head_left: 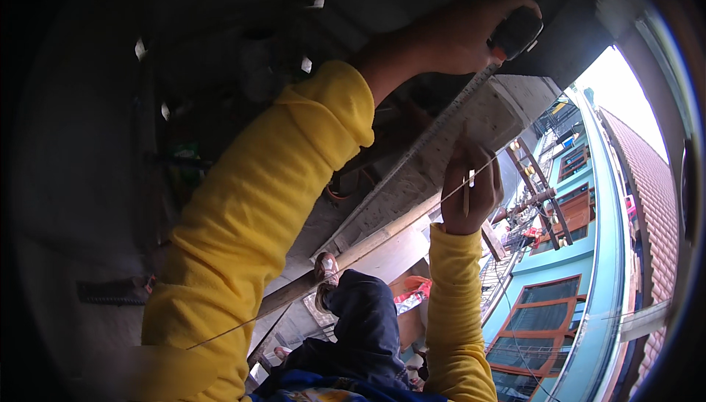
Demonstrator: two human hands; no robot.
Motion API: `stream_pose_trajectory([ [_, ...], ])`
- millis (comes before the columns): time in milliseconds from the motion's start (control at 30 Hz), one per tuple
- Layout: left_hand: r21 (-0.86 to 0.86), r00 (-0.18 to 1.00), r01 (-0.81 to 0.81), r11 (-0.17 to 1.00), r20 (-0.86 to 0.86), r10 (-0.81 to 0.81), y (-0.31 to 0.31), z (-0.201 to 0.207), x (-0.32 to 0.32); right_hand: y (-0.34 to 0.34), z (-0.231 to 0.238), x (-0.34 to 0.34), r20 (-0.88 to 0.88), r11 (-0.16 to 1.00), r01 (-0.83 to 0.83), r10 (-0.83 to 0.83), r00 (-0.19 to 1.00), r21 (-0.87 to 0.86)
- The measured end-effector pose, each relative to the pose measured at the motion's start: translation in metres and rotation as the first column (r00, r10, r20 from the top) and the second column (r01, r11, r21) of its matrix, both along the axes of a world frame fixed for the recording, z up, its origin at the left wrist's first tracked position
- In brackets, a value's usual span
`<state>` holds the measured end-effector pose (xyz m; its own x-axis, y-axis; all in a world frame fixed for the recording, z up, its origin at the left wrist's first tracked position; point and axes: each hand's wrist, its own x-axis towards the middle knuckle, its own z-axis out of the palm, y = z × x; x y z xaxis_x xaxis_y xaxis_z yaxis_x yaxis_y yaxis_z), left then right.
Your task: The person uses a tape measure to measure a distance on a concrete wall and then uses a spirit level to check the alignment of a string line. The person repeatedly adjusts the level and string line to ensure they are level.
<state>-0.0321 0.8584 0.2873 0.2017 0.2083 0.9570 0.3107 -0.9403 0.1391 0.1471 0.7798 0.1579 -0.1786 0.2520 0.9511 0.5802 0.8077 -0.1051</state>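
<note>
My left hand [471, 31] reaches up and across, its fingers wrapped round a dark tape measure [518, 33]. The tape blade [423, 140] is drawn out from the case and runs slantwise down to the left along a pale wooden board [496, 114]. Just below the board's upper part is my right hand [474, 192], closed with its back toward me. A slim light-coloured pencil [466, 198] shows between its fingers; the fingertips are in shadow. Whether they touch the board, I cannot tell.
A thin cord [390, 224] crosses slantwise beneath both arms. A wooden beam [294, 292] passes near my sandalled foot [326, 270]. A dark hand saw [112, 292] is at the left. Outside on the right stand a wooden frame [546, 189] and a turquoise building [540, 270].
</note>
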Motion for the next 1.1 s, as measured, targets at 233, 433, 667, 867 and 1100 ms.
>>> stream_pose_trajectory([
  [233,-0.010,0.999,0.013,1.000,-0.049,-0.014,-0.001,0.003,-0.002,0.010,0.000,-0.004,-0.054,0.998,0.033,-0.036,0.998,-0.054],
  [433,-0.011,1.000,-0.013,1.000,-0.018,0.013,-0.004,0.003,0.000,0.001,-0.004,-0.009,0.023,0.992,-0.113,0.114,0.993,-0.057],
  [667,-0.036,0.997,-0.026,0.999,-0.068,0.023,0.000,0.002,-0.003,-0.032,-0.034,-0.004,-0.123,0.654,-0.245,0.228,0.966,-0.716],
  [867,-0.063,0.998,-0.014,0.998,-0.058,0.011,-0.002,0.004,0.000,-0.024,-0.062,0.008,-0.403,0.525,-0.577,0.416,0.815,-0.626],
  [1100,-0.064,0.998,-0.012,0.998,-0.059,0.008,-0.001,0.002,-0.003,-0.037,-0.036,0.002,-0.539,0.483,-0.670,0.400,0.741,-0.564],
])
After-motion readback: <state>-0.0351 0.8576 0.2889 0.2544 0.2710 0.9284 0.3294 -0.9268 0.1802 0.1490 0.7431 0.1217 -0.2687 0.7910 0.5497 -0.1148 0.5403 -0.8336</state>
